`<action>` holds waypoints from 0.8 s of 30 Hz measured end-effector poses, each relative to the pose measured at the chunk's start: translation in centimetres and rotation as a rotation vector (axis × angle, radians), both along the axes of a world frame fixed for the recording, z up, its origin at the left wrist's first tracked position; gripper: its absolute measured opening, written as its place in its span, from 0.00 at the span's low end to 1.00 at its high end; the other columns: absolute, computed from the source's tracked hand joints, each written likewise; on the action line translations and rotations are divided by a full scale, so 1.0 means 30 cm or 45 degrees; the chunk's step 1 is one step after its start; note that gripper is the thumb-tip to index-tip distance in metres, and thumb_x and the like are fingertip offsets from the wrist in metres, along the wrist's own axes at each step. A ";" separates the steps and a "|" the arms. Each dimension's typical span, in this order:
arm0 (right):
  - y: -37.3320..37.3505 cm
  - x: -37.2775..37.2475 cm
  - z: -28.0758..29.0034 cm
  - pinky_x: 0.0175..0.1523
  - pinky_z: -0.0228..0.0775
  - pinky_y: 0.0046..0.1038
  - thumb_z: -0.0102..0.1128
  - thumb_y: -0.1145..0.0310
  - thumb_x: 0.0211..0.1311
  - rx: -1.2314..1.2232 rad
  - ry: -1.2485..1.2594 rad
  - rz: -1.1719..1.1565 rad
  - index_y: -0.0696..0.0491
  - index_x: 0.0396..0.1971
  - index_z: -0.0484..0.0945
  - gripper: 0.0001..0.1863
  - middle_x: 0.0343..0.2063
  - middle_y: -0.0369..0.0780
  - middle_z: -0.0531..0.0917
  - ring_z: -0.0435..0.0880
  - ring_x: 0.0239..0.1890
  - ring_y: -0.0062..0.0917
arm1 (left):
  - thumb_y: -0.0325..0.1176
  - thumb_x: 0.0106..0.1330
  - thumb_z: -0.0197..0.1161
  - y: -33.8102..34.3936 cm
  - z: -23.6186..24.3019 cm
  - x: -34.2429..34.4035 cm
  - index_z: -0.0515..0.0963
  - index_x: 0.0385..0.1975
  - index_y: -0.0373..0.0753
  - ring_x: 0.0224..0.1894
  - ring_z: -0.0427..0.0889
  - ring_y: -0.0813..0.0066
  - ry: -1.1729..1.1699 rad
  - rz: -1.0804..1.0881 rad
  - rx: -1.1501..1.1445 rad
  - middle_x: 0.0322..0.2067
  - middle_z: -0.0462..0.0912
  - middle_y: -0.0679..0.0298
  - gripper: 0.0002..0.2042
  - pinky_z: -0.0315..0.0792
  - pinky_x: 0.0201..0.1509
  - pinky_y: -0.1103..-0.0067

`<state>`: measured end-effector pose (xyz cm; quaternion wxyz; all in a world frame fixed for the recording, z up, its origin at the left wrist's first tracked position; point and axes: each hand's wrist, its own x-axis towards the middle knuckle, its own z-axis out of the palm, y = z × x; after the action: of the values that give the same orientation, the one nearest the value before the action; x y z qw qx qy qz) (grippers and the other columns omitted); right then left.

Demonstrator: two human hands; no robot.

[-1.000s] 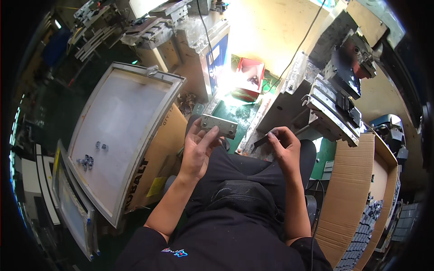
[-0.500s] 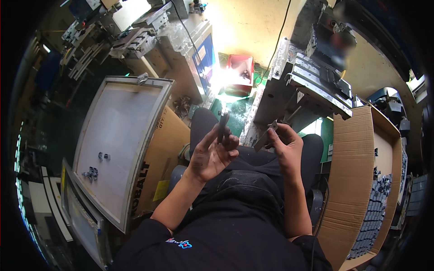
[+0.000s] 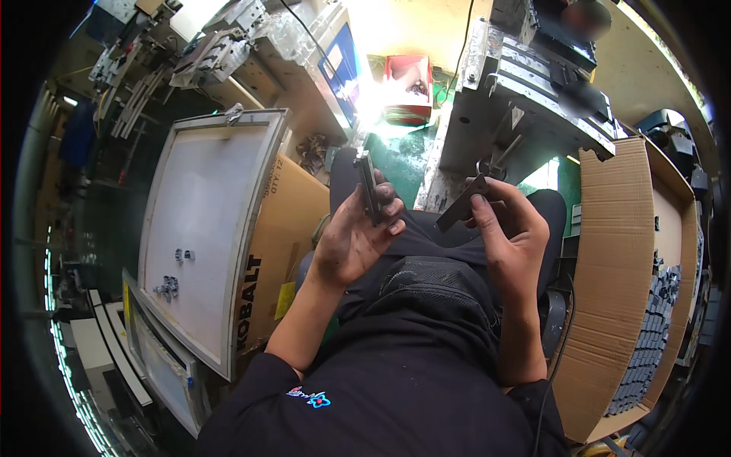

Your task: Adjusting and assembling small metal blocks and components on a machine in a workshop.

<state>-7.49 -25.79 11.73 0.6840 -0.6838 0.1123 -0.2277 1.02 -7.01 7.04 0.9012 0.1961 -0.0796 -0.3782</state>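
Above my lap, my left hand (image 3: pixel 358 228) grips a dark, narrow metal bar (image 3: pixel 368 185) that stands nearly upright between thumb and fingers. To its right, my right hand (image 3: pixel 510 228) pinches a flat dark metal strip (image 3: pixel 461 204), tilted with its lower end toward the left. The two pieces are apart, with a gap between the hands. Fingers cover part of each piece, so their exact kind cannot be made out.
At left a framed white panel (image 3: pixel 204 221) bearing several small metal pieces (image 3: pixel 166 288) leans by a cardboard box (image 3: pixel 293 206). A machine (image 3: pixel 533 91) stands ahead right, near a red bin (image 3: pixel 408 114). An open carton (image 3: pixel 609 289) at right holds rows of grey parts (image 3: pixel 647 346).
Both hands have come slightly closer to me in view, and the strip in my right hand shows more of its flat face. The whole view has shifted a little.
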 end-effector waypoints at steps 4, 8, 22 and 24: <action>0.043 0.003 0.045 0.37 0.73 0.20 0.65 0.81 0.51 -0.404 -0.290 0.029 0.61 0.38 0.79 0.12 0.28 0.41 0.81 0.81 0.28 0.20 | 0.41 0.74 0.46 -0.009 0.006 -0.014 0.65 0.54 0.46 0.44 0.68 0.76 -0.030 -0.055 -0.130 0.42 0.69 0.70 0.13 0.64 0.44 0.76; 0.069 0.008 0.089 0.38 0.73 0.20 0.66 0.83 0.50 -0.561 -0.386 0.100 0.63 0.36 0.78 0.12 0.28 0.42 0.81 0.82 0.30 0.22 | 0.40 0.73 0.48 -0.014 0.046 -0.031 0.67 0.54 0.44 0.44 0.67 0.76 -0.085 0.008 -0.060 0.42 0.67 0.69 0.14 0.66 0.50 0.79; 0.081 0.025 0.071 0.36 0.76 0.21 0.65 0.85 0.48 -0.637 -0.454 0.105 0.64 0.36 0.79 0.13 0.28 0.43 0.83 0.84 0.30 0.24 | 0.40 0.69 0.54 -0.015 0.001 -0.031 0.62 0.58 0.42 0.57 0.71 0.65 -0.251 0.078 0.130 0.52 0.71 0.59 0.20 0.68 0.60 0.66; 0.084 0.024 0.072 0.36 0.76 0.21 0.65 0.85 0.49 -0.655 -0.453 0.108 0.63 0.37 0.79 0.13 0.28 0.43 0.83 0.84 0.30 0.24 | 0.36 0.69 0.55 -0.017 0.024 -0.035 0.64 0.57 0.39 0.57 0.72 0.67 -0.366 0.096 0.247 0.53 0.71 0.59 0.19 0.68 0.60 0.71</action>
<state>-6.76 -23.27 13.89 0.5064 -0.7879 -0.0992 -0.3361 -0.04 -7.51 7.75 0.8710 0.3372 -0.1631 -0.3180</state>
